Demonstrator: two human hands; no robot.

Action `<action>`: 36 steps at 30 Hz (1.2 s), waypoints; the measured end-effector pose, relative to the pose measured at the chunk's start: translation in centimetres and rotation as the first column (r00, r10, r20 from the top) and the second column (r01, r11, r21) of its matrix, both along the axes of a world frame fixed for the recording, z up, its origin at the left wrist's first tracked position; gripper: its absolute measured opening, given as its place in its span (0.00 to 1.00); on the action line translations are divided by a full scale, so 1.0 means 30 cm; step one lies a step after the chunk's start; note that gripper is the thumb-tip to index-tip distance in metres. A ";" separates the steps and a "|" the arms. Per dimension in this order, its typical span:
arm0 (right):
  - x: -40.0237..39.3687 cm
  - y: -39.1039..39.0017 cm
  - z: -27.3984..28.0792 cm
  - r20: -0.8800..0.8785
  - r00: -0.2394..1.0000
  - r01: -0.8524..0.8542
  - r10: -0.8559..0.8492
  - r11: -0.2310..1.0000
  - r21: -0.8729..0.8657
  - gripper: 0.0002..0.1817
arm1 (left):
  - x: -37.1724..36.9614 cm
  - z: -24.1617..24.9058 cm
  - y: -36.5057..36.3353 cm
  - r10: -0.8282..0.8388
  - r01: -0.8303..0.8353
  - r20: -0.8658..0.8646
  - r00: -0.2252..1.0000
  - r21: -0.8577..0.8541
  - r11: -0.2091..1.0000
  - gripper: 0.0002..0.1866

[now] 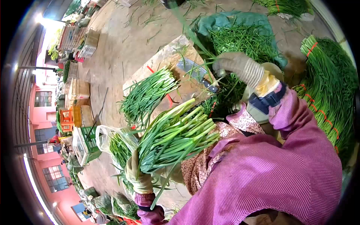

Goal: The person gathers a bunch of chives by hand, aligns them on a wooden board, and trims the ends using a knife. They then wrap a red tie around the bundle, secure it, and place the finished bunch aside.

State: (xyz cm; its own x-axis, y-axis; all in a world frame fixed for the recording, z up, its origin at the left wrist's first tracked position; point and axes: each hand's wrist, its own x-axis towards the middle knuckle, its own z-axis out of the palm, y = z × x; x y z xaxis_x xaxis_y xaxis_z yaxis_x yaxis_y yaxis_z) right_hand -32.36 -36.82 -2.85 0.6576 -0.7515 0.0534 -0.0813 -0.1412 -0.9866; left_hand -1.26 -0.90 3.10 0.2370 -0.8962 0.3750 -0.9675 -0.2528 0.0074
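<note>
My left hand (pixel 138 175), in a pale work glove, is wrapped round a loose bunch of garlic chives (pixel 176 138), its pale cut ends pointing toward my right side. My gloved right hand (pixel 234 66) is raised over a heap of loose greens, fingers closed on some thin green leaves (pixel 198 43) that trail away, blurred. Beside it, a cleaver (pixel 193 70) with a black handle lies on a worn wooden board (pixel 150 62). A second chive bunch (pixel 150 92) rests on that board, with red ties (pixel 169 100) close to it.
Loose leaf scraps fill a green sack (pixel 275 48) beyond my right hand. Red-tied bundles of greens (pixel 322 82) are stacked at my right side. A clear plastic bag (pixel 108 138) with greens lies near my left hand. Crates (pixel 89 43), an orange stool (pixel 66 120) and people are farther off.
</note>
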 end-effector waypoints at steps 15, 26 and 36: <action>0.168 0.269 -0.179 0.229 0.698 -0.614 0.679 0.731 -0.297 0.28 | -0.060 0.061 -0.071 -0.047 0.051 -0.052 0.998 0.094 0.994 0.33; 0.196 0.323 -0.131 0.210 0.792 -0.593 0.574 0.804 0.042 0.18 | -0.045 0.026 -0.088 -0.091 0.105 -0.101 0.991 0.134 0.985 0.36; 0.004 0.140 -0.082 0.117 0.831 -0.553 0.544 0.781 0.291 0.14 | -0.005 -0.005 -0.070 -0.093 0.108 -0.095 0.991 0.169 0.980 0.35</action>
